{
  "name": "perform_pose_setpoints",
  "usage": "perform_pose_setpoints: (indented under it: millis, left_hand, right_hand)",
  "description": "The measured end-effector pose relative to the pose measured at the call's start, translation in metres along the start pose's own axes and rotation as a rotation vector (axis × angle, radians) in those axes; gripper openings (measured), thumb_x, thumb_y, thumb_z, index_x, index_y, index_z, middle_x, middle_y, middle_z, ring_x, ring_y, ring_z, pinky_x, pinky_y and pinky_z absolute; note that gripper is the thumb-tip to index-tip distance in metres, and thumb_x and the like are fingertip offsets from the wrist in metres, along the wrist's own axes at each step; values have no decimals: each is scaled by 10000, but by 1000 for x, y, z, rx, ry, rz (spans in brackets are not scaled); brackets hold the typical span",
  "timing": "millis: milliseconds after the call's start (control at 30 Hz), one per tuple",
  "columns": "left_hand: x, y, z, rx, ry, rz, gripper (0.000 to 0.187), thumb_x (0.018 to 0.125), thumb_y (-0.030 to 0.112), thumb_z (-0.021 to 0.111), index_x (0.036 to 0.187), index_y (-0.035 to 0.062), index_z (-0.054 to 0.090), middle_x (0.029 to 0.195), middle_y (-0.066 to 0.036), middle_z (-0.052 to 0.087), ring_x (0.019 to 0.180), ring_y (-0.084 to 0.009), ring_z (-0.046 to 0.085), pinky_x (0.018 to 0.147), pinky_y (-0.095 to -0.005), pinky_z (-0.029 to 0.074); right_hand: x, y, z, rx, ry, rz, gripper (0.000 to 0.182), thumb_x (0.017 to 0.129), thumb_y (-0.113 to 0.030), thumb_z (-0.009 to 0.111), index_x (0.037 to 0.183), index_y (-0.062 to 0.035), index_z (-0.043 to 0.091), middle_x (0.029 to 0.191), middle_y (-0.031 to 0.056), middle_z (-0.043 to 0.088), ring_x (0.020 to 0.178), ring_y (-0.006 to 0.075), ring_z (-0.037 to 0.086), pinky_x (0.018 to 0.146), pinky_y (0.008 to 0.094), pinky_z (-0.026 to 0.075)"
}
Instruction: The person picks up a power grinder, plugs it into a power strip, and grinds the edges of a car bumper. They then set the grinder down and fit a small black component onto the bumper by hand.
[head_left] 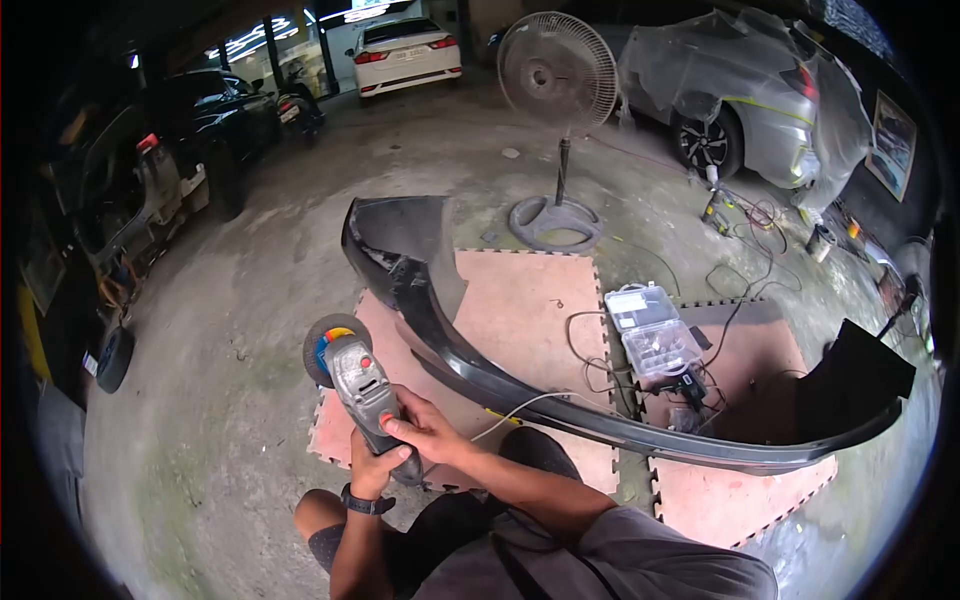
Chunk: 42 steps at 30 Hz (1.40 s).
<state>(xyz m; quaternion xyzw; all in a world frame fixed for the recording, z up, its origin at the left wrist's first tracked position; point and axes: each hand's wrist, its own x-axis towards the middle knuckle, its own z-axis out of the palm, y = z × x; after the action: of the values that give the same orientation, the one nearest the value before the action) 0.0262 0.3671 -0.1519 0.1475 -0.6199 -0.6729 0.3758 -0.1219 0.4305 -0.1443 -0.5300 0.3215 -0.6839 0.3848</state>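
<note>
An angle grinder (360, 378), grey with an orange button, is held up in front of me, its round disc (318, 350) pointing away to the upper left. My left hand (374, 466), below a dark wristwatch (366, 501), is closed around the rear of the grinder's body. Higher up, my right hand (428, 428) grips the same body from the right, thumb beside an orange button. Just beyond my hands a black car bumper (500, 384) curves across pink foam mats (525, 290), its left end raised and scuffed.
Behind the bumper lie an open clear plastic case (652, 330), a black tool (685, 385) and loose cables. A standing fan (558, 75) rises from a round base (556, 222). Farther back are a plastic-draped car (745, 90) and a white car (406, 56). A tire (116, 360) stands at left.
</note>
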Motion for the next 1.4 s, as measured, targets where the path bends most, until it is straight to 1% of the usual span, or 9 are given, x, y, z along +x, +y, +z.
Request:
perform_pose_setpoints:
  millis: [267, 400, 700, 800, 933, 1000, 1133, 1167, 1400]
  left_hand:
    - [-2, -9, -35, 27, -6, -74, 645, 689, 158, 842, 1266, -9, 607, 1120, -61, 680, 1013, -180, 653, 934, -347, 519]
    - [2, -18, -40, 230, -27, -113, 652, 692, 160, 828, 1283, 0, 604, 1149, -68, 683, 1048, -181, 651, 953, -350, 515]
    - [24, -23, -24, 205, -154, -176, 563, 712, 171, 800, 1213, -10, 620, 1072, -62, 691, 973, -170, 660, 880, -339, 536]
    - [30, -19, -19, 219, -186, -147, 587, 703, 201, 796, 1218, -11, 613, 1083, -66, 684, 981, -175, 659, 883, -337, 532]
    - [34, -30, -26, -74, -176, -185, 682, 660, 219, 795, 1272, 3, 585, 1123, -70, 663, 1022, -201, 644, 927, -346, 511]
    - [40, -29, -27, -96, -261, -269, 907, 606, 251, 855, 1395, 9, 479, 1267, -72, 590, 1177, -222, 581, 1032, -359, 462]
    - [51, -26, -18, -92, -277, -213, 784, 627, 212, 760, 1344, -2, 528, 1200, -65, 607, 1145, -200, 580, 1020, -349, 448]
    - [53, -28, -16, -121, -251, -154, 666, 663, 194, 734, 1276, -11, 572, 1134, -55, 626, 1073, -186, 602, 971, -335, 466]
    - [71, -59, -45, -133, -269, -230, 615, 666, 115, 711, 1262, 6, 602, 1093, -43, 660, 1005, -175, 638, 905, -329, 508]
  right_hand:
    - [2, 37, 15, 52, 45, 63, 465, 987, -206, 628, 1361, 28, 479, 1117, 85, 628, 1032, 139, 581, 907, 312, 483]
    - [0, 53, 18, -128, 260, -59, 485, 992, -336, 636, 1281, 33, 510, 1032, 174, 671, 956, 199, 653, 836, 357, 522]
    - [4, 38, 1, -310, 424, -20, 518, 971, -421, 666, 1153, 55, 570, 856, 154, 700, 741, 218, 685, 652, 371, 540]
    - [4, 29, 2, -332, 419, -29, 460, 949, -357, 706, 1108, 53, 571, 897, 139, 693, 803, 177, 662, 734, 333, 533]
    - [8, 17, 9, -437, 439, -62, 441, 916, -294, 755, 1111, 54, 567, 915, 156, 704, 831, 190, 680, 765, 347, 547]
    - [5, 19, 8, -479, 440, 13, 470, 891, -249, 783, 1142, 65, 538, 956, 186, 707, 878, 202, 690, 799, 364, 554]
    - [7, 32, 2, -458, 443, -89, 534, 893, -238, 784, 1200, 77, 480, 1029, 238, 698, 940, 276, 711, 853, 395, 551]
    - [10, 37, -2, -495, 459, -67, 524, 897, -222, 781, 1202, 79, 480, 1051, 240, 695, 966, 266, 705, 881, 393, 542]
    - [22, 51, 0, -522, 481, -53, 505, 904, -183, 776, 1207, 83, 473, 1093, 230, 694, 1029, 243, 686, 930, 387, 526]
